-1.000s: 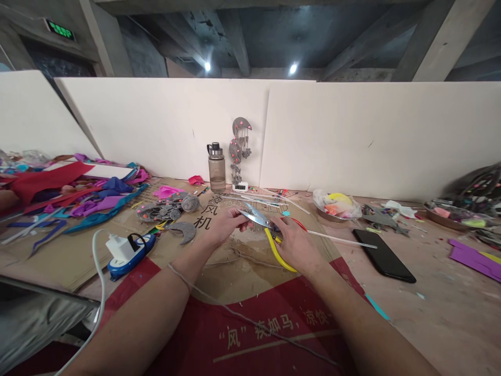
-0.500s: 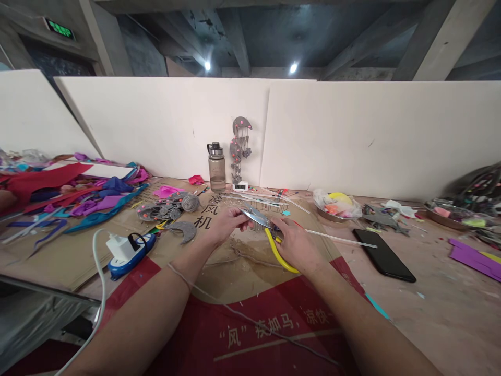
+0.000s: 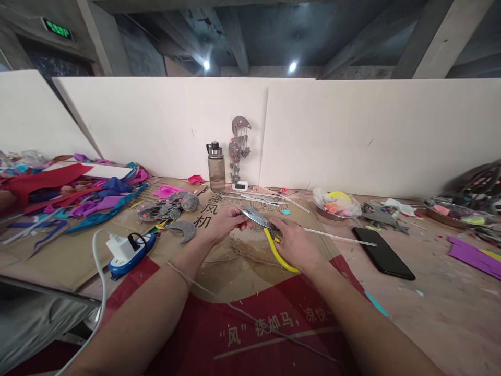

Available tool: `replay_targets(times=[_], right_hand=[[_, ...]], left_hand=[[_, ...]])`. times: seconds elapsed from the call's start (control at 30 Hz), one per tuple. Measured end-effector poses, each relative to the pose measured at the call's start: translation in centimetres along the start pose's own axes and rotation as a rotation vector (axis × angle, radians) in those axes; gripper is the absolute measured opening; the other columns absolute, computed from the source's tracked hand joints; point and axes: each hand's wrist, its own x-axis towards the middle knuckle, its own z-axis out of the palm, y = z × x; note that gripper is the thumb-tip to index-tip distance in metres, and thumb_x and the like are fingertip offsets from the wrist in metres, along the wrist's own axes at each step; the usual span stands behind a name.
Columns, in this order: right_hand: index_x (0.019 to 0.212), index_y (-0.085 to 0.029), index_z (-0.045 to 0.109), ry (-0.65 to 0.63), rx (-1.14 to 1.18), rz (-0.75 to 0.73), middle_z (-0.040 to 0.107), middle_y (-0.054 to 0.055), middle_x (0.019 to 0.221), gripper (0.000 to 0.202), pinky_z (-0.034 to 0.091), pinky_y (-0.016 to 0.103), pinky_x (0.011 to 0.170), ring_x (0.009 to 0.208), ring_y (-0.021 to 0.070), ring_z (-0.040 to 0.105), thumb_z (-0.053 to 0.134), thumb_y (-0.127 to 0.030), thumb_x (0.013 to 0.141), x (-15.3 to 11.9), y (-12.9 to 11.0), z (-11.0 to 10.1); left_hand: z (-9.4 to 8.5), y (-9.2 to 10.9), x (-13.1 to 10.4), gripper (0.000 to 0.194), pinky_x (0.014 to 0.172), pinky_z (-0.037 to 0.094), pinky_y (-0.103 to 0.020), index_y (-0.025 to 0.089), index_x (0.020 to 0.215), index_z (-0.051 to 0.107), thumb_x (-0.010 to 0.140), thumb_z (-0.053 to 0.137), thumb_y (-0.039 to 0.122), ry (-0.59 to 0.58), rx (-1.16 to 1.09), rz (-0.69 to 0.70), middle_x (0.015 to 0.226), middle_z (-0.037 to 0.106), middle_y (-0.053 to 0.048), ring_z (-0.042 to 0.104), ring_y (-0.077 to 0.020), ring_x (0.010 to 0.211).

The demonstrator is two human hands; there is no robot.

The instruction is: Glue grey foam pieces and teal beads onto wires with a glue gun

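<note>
Two bare hands meet over the middle of a printed cardboard sheet (image 3: pixel 223 284) laid on the worktop (image 3: pixel 450 308). Right hand (image 3: pixel 295 243): closed around the yellow-handled scissors (image 3: pixel 278 254), silver blades directed left, toward the other hand. Left hand (image 3: pixel 229 224): fingers pinched narrow at the blade tips; whatever sits between them is too small to tell. Blades look nearly together. A thin translucent rod (image 3: pixel 336 236) extends right from beside the right hand, its end over the black phone (image 3: pixel 382 253); contact cannot be told. Grey yarn (image 3: pixel 238 312) crosses the left forearm and trails over the red print on the near side.

Left of the hands: a grey crescent (image 3: pixel 185 231), a ball of grey yarn (image 3: pixel 190 202) and a cluster of grey pieces with pink dots (image 3: pixel 158 209). Nearer, a blue-and-white power strip (image 3: pixel 131 260) with a white plug (image 3: pixel 120 246) in it. Far left, a heap of coloured cloth (image 3: pixel 78 188).

Far side: a bottle (image 3: pixel 216 169), upright; just right of it, a grey crescent ornament (image 3: pixel 240 125) with dangling parts against a white panel (image 3: pixel 156 125), a small digital clock (image 3: pixel 240 186) below. Right of centre: a bowl (image 3: pixel 332 215) holding a plastic bag (image 3: pixel 337 202).
</note>
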Motion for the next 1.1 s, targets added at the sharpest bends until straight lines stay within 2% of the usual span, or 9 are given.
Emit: replay_targets(times=[0.3, 0.5, 0.6, 0.7, 0.83, 0.97, 1.1], right_hand=[[0.12, -0.023, 0.056, -0.004, 0.017, -0.007, 0.067, 0.008, 0.106, 0.034, 0.043, 0.03, 0.085, 0.095, 0.0201, 0.063, 0.05, -0.023, 0.087, 0.0, 0.1, 0.1], [0.119, -0.022, 0.055, 0.027, 0.125, -0.022, 0.065, 0.009, 0.109, 0.03, 0.043, 0.031, 0.086, 0.096, 0.02, 0.062, 0.047, -0.031, 0.092, -0.1, 0.2, 0.7], [0.117, -0.02, 0.054, 0.02, 0.274, -0.047, 0.064, 0.008, 0.111, 0.03, 0.044, 0.031, 0.086, 0.096, 0.0189, 0.06, 0.047, -0.036, 0.092, 0.1, 0.3, 1.0], [0.114, -0.019, 0.052, 0.026, 0.481, -0.038, 0.063, 0.006, 0.106, 0.031, 0.045, 0.032, 0.085, 0.092, 0.0176, 0.058, 0.047, -0.041, 0.092, 0.3, 0.4, 1.2], [0.113, -0.02, 0.051, 0.163, 0.765, 0.086, 0.061, 0.002, 0.091, 0.035, 0.047, 0.03, 0.079, 0.082, 0.0156, 0.057, 0.05, -0.044, 0.088, 0.5, 0.6, 1.5], [0.113, -0.019, 0.05, 0.212, 1.003, 0.177, 0.055, -0.001, 0.082, 0.046, 0.047, 0.027, 0.065, 0.069, 0.0127, 0.055, 0.059, -0.05, 0.079, 0.5, 0.2, 1.3], [0.114, -0.019, 0.05, 0.205, 1.113, 0.129, 0.057, 0.0, 0.083, 0.051, 0.048, 0.027, 0.069, 0.073, 0.0133, 0.057, 0.065, -0.049, 0.075, 0.6, -0.3, 1.4]], left_hand=[[0.0, 0.0, 0.0, 0.039, 0.057, 0.038, -0.024, 0.012, 0.075, 0.066, 0.068, 0.075, 0.049, -0.003, 0.008, -0.004, 0.074, 0.067, -0.006, 0.05, -0.0088, 0.057], [-0.2, 0.2, -0.1, 0.039, 0.057, 0.037, -0.023, 0.012, 0.075, 0.065, 0.068, 0.076, 0.049, -0.006, -0.013, -0.004, 0.072, 0.067, -0.005, 0.05, -0.0082, 0.056], [-0.3, 0.1, -0.1, 0.036, 0.057, 0.037, -0.024, 0.012, 0.076, 0.065, 0.068, 0.077, 0.044, -0.038, -0.071, -0.019, 0.071, 0.067, -0.005, 0.05, -0.008, 0.055], [-0.2, 0.1, -0.3, 0.031, 0.058, 0.037, -0.024, 0.012, 0.077, 0.064, 0.07, 0.077, 0.04, -0.065, -0.12, -0.044, 0.073, 0.067, -0.005, 0.052, -0.008, 0.056], [0.3, 0.3, -0.4, 0.029, 0.06, 0.039, -0.024, 0.012, 0.079, 0.066, 0.07, 0.076, 0.038, -0.048, -0.123, -0.073, 0.079, 0.067, -0.006, 0.056, -0.0094, 0.061], [1.1, 0.4, -0.6, 0.027, 0.057, 0.037, -0.025, 0.013, 0.075, 0.065, 0.072, 0.073, 0.039, -0.067, -0.062, -0.084, 0.063, 0.057, 0.0, 0.05, -0.009, 0.056], [1.9, 0.5, -0.8, 0.026, 0.057, 0.035, -0.024, 0.014, 0.073, 0.061, 0.076, 0.069, 0.039, -0.122, 0.079, -0.051, 0.063, 0.054, 0.002, 0.047, -0.0086, 0.056]])
